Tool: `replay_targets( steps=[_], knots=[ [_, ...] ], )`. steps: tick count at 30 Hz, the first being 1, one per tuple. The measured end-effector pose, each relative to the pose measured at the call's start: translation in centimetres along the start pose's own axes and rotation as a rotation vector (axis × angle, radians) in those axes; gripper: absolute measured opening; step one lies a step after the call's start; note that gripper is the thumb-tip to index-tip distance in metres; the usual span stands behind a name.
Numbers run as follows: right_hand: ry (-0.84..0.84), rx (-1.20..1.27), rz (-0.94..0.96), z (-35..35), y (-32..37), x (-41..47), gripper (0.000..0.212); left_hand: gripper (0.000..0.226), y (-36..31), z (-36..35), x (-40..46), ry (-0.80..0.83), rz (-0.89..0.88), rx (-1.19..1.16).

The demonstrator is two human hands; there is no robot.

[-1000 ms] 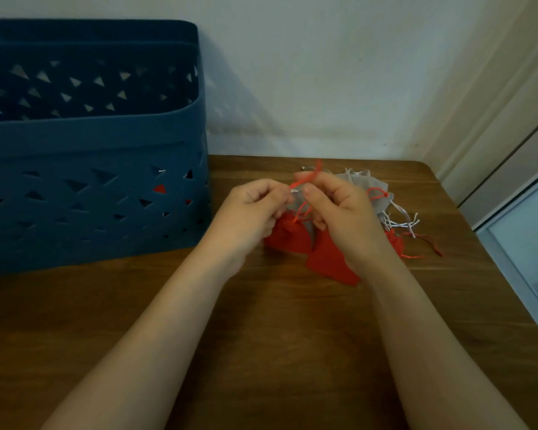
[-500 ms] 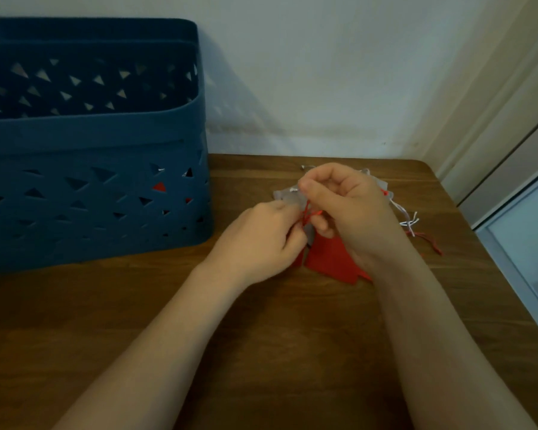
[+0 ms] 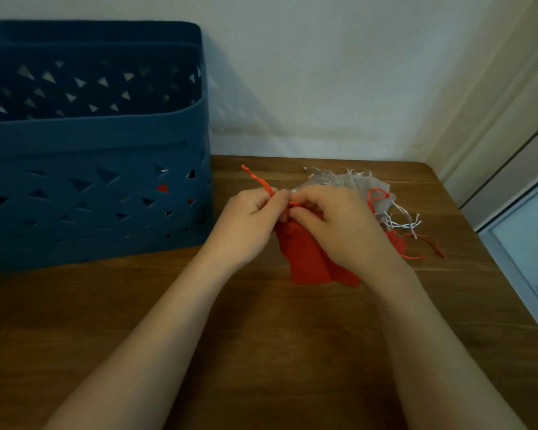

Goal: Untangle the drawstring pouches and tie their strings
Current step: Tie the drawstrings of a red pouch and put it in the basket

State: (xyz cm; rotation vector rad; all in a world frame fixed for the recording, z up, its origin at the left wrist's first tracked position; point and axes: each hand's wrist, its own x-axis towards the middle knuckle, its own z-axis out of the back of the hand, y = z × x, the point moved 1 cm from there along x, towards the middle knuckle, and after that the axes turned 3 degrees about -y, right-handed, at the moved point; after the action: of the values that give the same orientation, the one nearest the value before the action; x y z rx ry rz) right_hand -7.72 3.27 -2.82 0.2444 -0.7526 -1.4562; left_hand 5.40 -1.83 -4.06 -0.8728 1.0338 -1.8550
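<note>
A red drawstring pouch [image 3: 305, 259] lies on the wooden table under my two hands. My left hand [image 3: 249, 225] pinches its red string [image 3: 258, 180], whose free end sticks up and to the left. My right hand [image 3: 339, 228] pinches the same string close to the pouch's mouth, fingertips nearly touching the left hand's. Behind my right hand lies a heap of grey pouches [image 3: 364, 187] with white strings [image 3: 401, 220]. Another red pouch [image 3: 396, 242] peeks out to the right, mostly hidden by my right hand.
A large dark blue plastic basket [image 3: 90, 144] with triangular cut-outs stands at the left against the wall; something red shows through its holes. The table's [image 3: 261, 336] right edge runs near a door frame. A loose red string [image 3: 429, 243] trails toward that edge.
My left hand has risen from the pouch and pulled the red string end out up and to the left. My right hand dropped slightly toward the pouch mouth.
</note>
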Motion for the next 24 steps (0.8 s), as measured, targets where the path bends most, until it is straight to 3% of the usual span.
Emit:
replay_targets(
  steps=[6, 10, 17, 20, 22, 24],
  knots=[
    [-0.105, 0.023, 0.06, 0.3, -0.1, 0.0, 0.025, 0.036, -0.1, 0.3, 0.0, -0.035, -0.022, 0.076],
    [-0.04, 0.149, 0.157, 0.7, -0.2, 0.0, 0.015, 0.031, -0.2, 0.2, -0.1, 0.021, 0.036, -0.169],
    [0.005, -0.165, 0.331, 1.0, -1.1, -0.3, 0.023, 0.025, 0.2, 0.7, -0.1, 0.252, 0.383, -0.484],
    [0.144, 0.157, 0.261, 1.2, -0.6, -0.6, 0.012, 0.018, -0.1, 1.2, 0.0, 0.294, 0.434, -0.593],
    [0.118, 0.321, 0.219, 1.3, -0.7, -0.6, 0.003, 0.013, -0.2, 1.4, 0.0, 0.312, 0.441, -0.641],
    [0.091, 0.369, 0.158, 1.0, -1.1, -0.4, 0.01, 0.011, 0.0, 1.6, 0.1, 0.327, 0.425, -0.629]
  ],
)
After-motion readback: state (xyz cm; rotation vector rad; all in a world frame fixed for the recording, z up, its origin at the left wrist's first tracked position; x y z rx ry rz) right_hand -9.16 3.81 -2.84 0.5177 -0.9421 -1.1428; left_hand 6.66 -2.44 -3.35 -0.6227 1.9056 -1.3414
